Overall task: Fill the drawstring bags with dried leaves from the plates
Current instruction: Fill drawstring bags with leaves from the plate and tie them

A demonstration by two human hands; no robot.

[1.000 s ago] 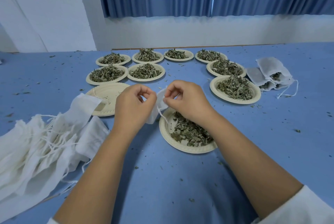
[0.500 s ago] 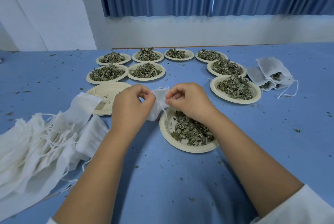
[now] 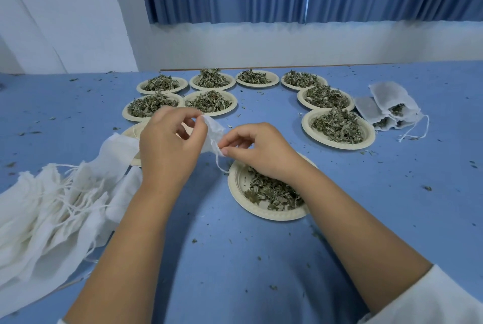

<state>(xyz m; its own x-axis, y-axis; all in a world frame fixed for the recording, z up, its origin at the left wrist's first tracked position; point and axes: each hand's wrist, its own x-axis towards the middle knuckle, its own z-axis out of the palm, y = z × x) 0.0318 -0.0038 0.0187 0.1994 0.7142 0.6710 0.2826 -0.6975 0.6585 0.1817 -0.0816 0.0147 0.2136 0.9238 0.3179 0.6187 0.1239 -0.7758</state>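
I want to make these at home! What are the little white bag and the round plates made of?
The little bag looks like thin, matte white cloth, maybe cotton gauze: it crumples softly and has a thin string at its mouth. The plates look like pressed paper or plant-fibre pulp: dull cream, with moulded ridged rims. I cannot tell which.

A round cream paper plate of dried green leaves (image 3: 264, 215) sits front-centre on the blue desk (image 3: 235, 258). One white cloth drawstring bag (image 3: 213, 132) is above its rear-left rim. Eight more leaf plates (image 3: 209, 114) arc behind. Empty white bags (image 3: 39, 213) lie piled left; filled white bags (image 3: 389, 104) lie far right.
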